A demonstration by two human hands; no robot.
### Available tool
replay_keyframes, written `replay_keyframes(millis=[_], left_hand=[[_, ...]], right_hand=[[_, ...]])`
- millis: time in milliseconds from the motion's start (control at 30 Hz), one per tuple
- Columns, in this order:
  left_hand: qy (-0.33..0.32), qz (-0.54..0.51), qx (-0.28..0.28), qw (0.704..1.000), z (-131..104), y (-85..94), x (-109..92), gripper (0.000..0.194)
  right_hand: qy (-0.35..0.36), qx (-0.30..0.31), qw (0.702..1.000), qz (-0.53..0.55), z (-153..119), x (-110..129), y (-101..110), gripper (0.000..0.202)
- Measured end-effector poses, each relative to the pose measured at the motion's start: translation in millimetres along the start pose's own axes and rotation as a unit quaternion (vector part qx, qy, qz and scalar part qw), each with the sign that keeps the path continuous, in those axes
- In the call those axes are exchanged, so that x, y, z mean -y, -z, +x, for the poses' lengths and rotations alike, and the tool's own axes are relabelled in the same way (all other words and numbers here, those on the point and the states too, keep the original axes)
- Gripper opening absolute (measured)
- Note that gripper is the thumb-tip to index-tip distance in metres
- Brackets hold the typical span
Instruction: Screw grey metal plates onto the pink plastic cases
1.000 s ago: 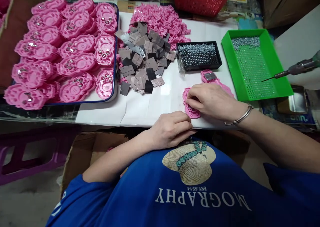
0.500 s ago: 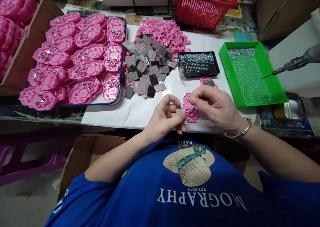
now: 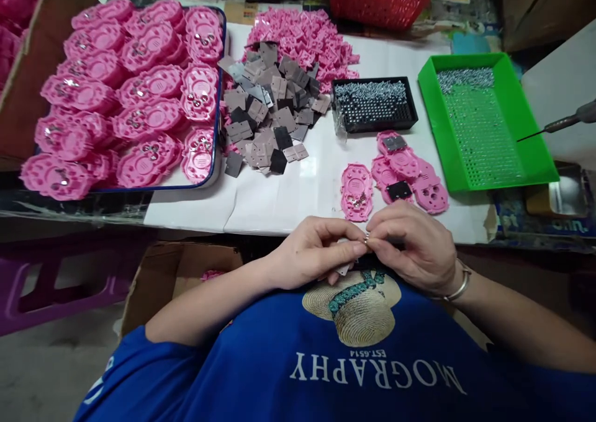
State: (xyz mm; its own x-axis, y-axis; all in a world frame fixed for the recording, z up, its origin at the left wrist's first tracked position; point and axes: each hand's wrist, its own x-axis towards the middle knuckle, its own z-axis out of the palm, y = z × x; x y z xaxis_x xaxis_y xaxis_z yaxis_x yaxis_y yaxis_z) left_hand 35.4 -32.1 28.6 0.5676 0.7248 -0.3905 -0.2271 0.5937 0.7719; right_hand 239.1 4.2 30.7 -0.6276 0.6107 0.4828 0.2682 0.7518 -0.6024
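Near my chest, just past the table's front edge, both hands meet fingertip to fingertip at a tiny shiny metal piece [image 3: 367, 238]. My left hand [image 3: 321, 251] is closed, with a thin grey plate [image 3: 344, 268] held under its fingers. Thumb and forefinger of my right hand [image 3: 412, 245] pinch the tiny metal piece. In front of them on the white sheet lies a pink oval part [image 3: 356, 189] with shiny metal bits at its near end. More pink parts [image 3: 431, 186] overlap to its right, two bearing dark plates.
A tray [image 3: 216, 155] of pink parts stands left, beside piled metal plates [image 3: 265, 139] and small pink pieces [image 3: 302, 37]. Black [image 3: 412, 121] and green [image 3: 535, 155] screw trays sit right, with a screwdriver tip [image 3: 559, 124] over the green one. A red basket [image 3: 386, 0] is behind.
Both hands have drawn back from the pink part towards my chest and come together. The pink parts on the right are now uncovered. The view has shifted slightly.
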Motion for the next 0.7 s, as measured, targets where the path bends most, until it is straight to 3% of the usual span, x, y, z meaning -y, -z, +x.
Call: replay_keyframes(millis=[167, 433, 567, 700], left_hand=[[0.076, -0.027, 0.071, 0.994, 0.8, 1.4, -2.3, 0.035], [0.130, -0.050, 0.142, 0.980, 6.7, 6.4, -4.0, 0.029], [0.107, -0.041, 0.123, 0.986, 6.7, 4.8, -4.7, 0.031], [-0.014, 0.046, 0.000, 0.999, 6.5, 0.0, -6.7, 0.028]], right_hand=[[-0.005, 0.041, 0.991, 0.126, -9.4, -2.9, 6.2, 0.020], [0.022, 0.109, 0.973, 0.201, 3.7, -7.6, 18.3, 0.009], [-0.006, 0.090, 0.978, 0.190, 3.9, -7.3, 16.9, 0.001], [-0.168, 0.071, 0.976, 0.119, 8.5, -5.1, 17.6, 0.015]])
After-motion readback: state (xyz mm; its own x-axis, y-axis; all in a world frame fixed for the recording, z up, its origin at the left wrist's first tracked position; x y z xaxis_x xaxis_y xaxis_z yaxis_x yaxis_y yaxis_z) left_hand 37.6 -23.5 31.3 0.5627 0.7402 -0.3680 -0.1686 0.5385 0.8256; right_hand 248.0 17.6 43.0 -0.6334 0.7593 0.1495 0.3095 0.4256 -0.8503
